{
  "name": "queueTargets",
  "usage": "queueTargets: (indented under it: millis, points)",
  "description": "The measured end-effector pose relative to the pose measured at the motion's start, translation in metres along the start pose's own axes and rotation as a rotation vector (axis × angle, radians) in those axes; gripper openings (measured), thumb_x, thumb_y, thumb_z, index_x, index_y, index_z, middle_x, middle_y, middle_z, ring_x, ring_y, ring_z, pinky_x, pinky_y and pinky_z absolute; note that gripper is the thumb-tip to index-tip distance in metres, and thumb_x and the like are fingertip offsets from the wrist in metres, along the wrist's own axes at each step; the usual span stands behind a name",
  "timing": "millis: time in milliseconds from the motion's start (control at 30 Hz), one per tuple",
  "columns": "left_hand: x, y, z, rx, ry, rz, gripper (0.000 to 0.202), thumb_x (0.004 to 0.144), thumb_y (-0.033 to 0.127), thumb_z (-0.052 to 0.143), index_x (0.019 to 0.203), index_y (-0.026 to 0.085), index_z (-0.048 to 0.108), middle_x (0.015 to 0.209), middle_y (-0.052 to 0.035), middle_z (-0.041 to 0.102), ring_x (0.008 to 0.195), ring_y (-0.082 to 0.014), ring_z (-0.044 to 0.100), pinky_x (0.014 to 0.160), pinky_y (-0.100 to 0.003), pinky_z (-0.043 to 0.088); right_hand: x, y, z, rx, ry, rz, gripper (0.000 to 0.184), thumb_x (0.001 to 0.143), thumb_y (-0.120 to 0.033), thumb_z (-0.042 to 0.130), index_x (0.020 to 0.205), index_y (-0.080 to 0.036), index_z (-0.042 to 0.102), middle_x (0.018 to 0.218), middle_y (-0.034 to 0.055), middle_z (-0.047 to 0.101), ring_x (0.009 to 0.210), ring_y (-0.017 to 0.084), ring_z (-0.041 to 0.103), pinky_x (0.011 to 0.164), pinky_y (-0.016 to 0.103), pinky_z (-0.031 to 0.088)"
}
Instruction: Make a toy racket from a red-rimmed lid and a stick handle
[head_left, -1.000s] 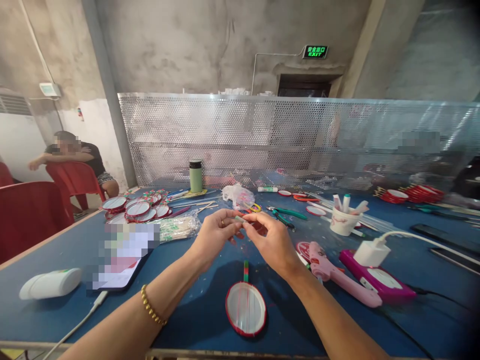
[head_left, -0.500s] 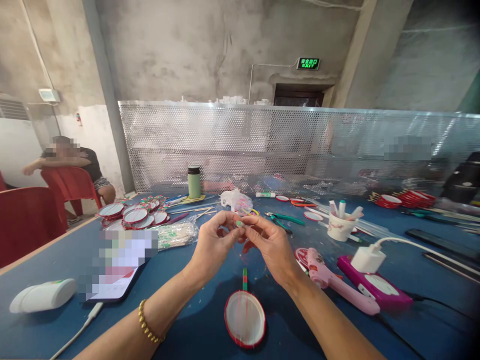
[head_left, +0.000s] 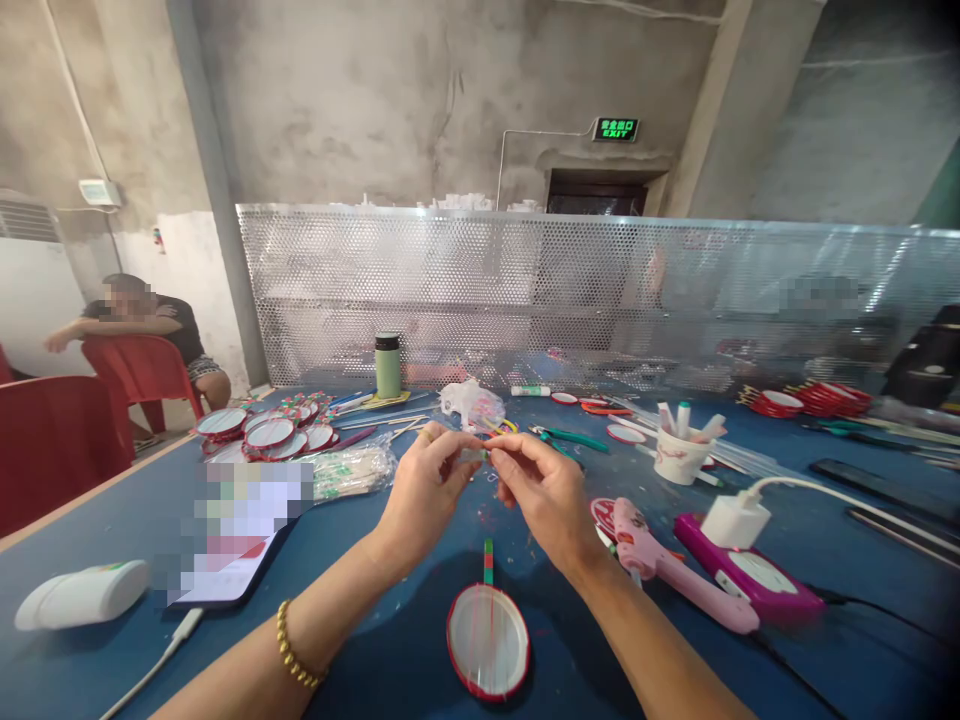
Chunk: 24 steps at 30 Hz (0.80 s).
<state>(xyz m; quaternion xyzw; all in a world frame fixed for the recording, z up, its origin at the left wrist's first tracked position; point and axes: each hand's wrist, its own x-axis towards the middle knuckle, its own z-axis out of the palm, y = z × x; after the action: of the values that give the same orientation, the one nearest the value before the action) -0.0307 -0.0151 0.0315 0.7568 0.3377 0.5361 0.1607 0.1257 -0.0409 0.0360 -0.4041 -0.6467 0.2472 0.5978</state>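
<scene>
Above the middle of the table, my left hand (head_left: 429, 492) and my right hand (head_left: 541, 490) meet at the fingertips. Both are pinched closed around something very small, with a bit of green or pale colour at the tips; its kind cannot be made out. A gold bead bracelet (head_left: 292, 645) circles my left wrist. Below the hands lies a round, white-faced disc with a red rim (head_left: 487, 640). A short green-and-red strip (head_left: 488, 562) sticks out from its top, and thin threads seem to run down across its face.
To the left are a phone (head_left: 247, 540), a white case (head_left: 82, 595) and a pile of red-rimmed discs (head_left: 270, 432). A pink glue gun (head_left: 675, 575), a magenta power strip (head_left: 780, 590) and a cup of markers (head_left: 679, 458) stand right. Behind are green-handled pliers (head_left: 574, 437) and a green bottle (head_left: 388, 365).
My fingertips have shifted slightly, and the green bit between them shows less. The left fingers are stretched a little more towards the right hand. The disc lies as before.
</scene>
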Motion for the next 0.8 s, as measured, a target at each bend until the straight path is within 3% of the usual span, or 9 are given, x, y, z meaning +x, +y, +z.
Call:
queueTargets:
  millis: [300,433,600,700,800]
  points:
    - [-0.001,-0.003,0.002,0.052,-0.002,0.04,0.016,0.085,0.014,0.06,0.096,0.022,0.069,0.083,-0.0016,0.051,0.073,-0.0138,0.049,0.068,-0.026,0.043,0.001,0.001,0.003,-0.003,0.0,0.049,0.026,0.08,-0.045,0.067,0.084,-0.019,0.068,0.06,-0.001,0.062,0.049,0.012,0.054,0.047,0.025,0.045]
    - [0.0,-0.003,0.002,0.018,-0.002,0.02,0.017,0.083,0.013,0.061,0.095,0.022,0.07,0.085,-0.0021,0.053,0.074,-0.0131,0.051,0.069,-0.025,0.044,0.003,0.003,0.003,0.085,-0.013,0.169,0.025,0.076,-0.042,0.07,0.081,-0.017,0.068,0.052,-0.0029,0.058,0.044,0.011,0.051,0.043,0.024,0.041]
    - [0.007,0.002,-0.004,-0.352,-0.015,-0.223,0.032,0.083,0.028,0.064,0.113,0.016,0.063,0.081,-0.0019,0.06,0.064,-0.0113,0.053,0.056,-0.023,0.045,0.006,0.003,0.001,0.256,0.028,0.223,0.024,0.073,-0.038,0.073,0.082,-0.016,0.067,0.058,-0.0021,0.062,0.043,0.008,0.048,0.043,0.022,0.038]
    - [0.011,0.005,-0.009,-0.49,-0.065,-0.333,0.03,0.084,0.035,0.064,0.103,0.011,0.066,0.07,-0.0013,0.059,0.059,-0.0104,0.052,0.054,-0.023,0.045,0.006,0.003,0.003,0.292,0.028,0.194,0.023,0.073,-0.037,0.073,0.082,-0.016,0.067,0.06,-0.0018,0.064,0.043,0.008,0.049,0.043,0.022,0.037]
    - [0.011,0.005,-0.009,-0.539,-0.137,-0.339,0.024,0.081,0.033,0.067,0.091,0.011,0.067,0.065,-0.0004,0.058,0.057,-0.0097,0.051,0.053,-0.022,0.044,0.004,0.004,0.009,0.274,0.001,0.199,0.021,0.074,-0.036,0.073,0.081,-0.017,0.067,0.051,-0.0049,0.057,0.042,0.008,0.047,0.044,0.022,0.037]
